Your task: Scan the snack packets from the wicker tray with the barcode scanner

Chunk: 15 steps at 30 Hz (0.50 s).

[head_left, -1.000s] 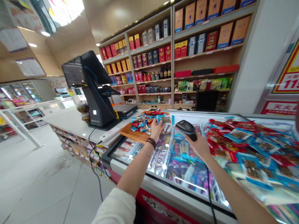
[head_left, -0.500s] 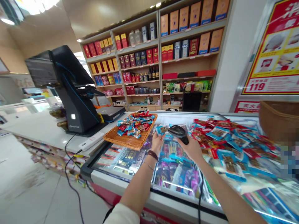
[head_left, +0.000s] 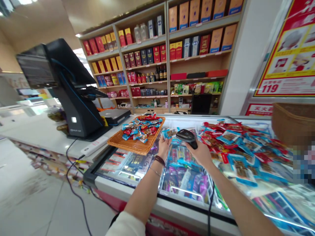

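Note:
My left hand [head_left: 163, 148] is shut on a small snack packet with blue trim [head_left: 169, 133], holding it up just beyond the fingertips. My right hand [head_left: 199, 154] grips a black handheld barcode scanner [head_left: 187, 136], whose head points towards that packet, close to it. Both hands hover above the glass lid of a chest freezer [head_left: 137, 167]. To the left of my left hand, a woven wicker tray [head_left: 128, 143] holds a heap of red and blue snack packets. It rests tilted on the freezer's edge and the counter.
A black POS terminal [head_left: 73, 98] stands on the white counter [head_left: 49, 137], with a black cable hanging to the floor. Shelves of boxed liquor and bottles [head_left: 157, 59] fill the back. Loose packets [head_left: 241, 147] lie on the right, below a wicker basket [head_left: 292, 124].
My left hand has moved off the tray to its right, now holding the packet up by the scanner. The view has turned left, bringing the poster and the basket at right into sight.

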Each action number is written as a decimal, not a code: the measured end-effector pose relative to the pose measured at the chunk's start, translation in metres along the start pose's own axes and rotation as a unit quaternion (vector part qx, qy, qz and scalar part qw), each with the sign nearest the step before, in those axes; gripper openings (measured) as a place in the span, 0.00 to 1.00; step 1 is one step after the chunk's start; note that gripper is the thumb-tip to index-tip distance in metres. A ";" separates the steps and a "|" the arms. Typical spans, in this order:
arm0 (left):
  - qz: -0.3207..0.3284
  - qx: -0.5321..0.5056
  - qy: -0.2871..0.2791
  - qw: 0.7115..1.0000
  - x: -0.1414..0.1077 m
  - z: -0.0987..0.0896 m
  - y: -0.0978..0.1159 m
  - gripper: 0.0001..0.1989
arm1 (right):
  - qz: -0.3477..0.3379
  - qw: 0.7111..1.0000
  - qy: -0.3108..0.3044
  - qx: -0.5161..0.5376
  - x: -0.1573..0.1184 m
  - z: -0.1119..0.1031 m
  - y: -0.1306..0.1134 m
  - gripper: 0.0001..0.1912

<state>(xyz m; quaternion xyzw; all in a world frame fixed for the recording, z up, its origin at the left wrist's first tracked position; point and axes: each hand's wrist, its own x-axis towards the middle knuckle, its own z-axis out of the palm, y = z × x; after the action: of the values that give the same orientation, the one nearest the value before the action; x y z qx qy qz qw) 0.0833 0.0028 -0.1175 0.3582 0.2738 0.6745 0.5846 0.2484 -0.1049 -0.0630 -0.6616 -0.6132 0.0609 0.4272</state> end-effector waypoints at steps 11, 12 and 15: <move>-0.067 0.034 0.016 0.997 0.004 0.061 -0.007 0.08 | 0.078 0.986 0.069 0.131 0.019 -0.082 0.053 0.23; -0.080 0.033 0.013 0.996 0.006 0.074 -0.009 0.08 | 0.085 0.986 0.081 0.121 0.021 -0.096 0.062 0.23; -0.109 0.027 -0.026 0.993 0.011 0.116 -0.020 0.07 | 0.116 0.982 0.113 0.097 0.021 -0.139 0.088 0.22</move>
<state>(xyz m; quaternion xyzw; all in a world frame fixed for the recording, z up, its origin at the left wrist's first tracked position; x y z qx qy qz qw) 0.1873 0.0113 -0.0628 0.3591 0.3146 0.5894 0.6517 0.4043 -0.1443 -0.0228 -0.6863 -0.4711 0.0940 0.5461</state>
